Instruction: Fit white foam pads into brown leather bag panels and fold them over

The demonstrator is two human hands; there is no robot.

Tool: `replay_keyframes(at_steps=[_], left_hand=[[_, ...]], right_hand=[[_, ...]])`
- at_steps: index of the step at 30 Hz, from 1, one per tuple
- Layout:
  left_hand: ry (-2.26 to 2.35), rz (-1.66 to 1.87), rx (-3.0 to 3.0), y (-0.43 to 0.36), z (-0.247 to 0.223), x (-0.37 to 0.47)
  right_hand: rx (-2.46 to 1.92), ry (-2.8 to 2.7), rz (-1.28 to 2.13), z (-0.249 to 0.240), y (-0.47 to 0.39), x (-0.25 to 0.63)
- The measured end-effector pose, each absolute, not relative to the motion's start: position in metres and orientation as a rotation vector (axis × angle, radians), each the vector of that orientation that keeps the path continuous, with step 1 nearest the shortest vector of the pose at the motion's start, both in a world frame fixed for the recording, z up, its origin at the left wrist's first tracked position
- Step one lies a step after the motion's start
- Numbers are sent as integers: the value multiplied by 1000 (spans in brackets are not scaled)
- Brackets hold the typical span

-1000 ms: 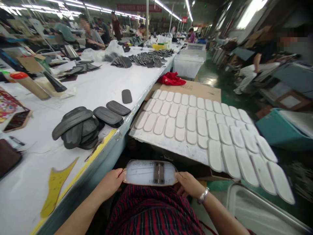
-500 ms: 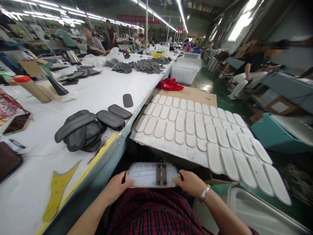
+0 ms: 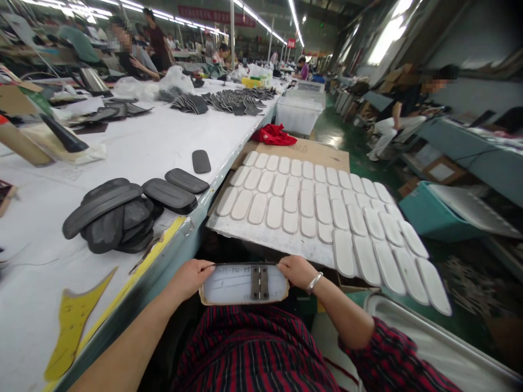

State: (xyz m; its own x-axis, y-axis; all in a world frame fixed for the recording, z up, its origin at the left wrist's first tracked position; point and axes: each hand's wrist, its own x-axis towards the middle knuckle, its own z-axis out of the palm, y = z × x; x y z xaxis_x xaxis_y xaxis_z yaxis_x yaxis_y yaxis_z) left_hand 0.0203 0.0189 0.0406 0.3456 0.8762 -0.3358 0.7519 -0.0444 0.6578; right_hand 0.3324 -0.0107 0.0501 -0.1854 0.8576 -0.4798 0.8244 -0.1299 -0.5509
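Note:
A white, rounded-oblong template with handwriting on it lies across my lap, held at both ends. A dark metal hinge is fixed on its right half. Tan material shows along the near edge, and a thin dark rim runs along the far edge. My left hand is closed on the far left corner, thumb and fingers pinching the rim. At the far right corner my right hand, with a silver bracelet at the wrist, pinches the rim too. The fingertips under the edge are hidden.
White oblong pads lie in rows on a board ahead. Black padded pieces are piled on the white table at left, near a yellow template. A teal bin and a seated person are at right.
Both hands have shifted from the template's ends to its far corners, gripping the far rim. The template sits slightly higher and further left in view. The camera has turned a little right.

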Motion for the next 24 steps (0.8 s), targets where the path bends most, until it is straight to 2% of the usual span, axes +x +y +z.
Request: replay_keyframes(at_steps=[6,12,24], left_hand=[[1256,243,1533,5,43,8],[1578,197,1662,-23,45,4],[1630,30,1815,-25,42,10]], right_hand=[[-1793,-1611,1789,52,-21,355],[-2001,-1526,1642,43,-49,357],[-1993,-1237,1759,45,-58,346]])
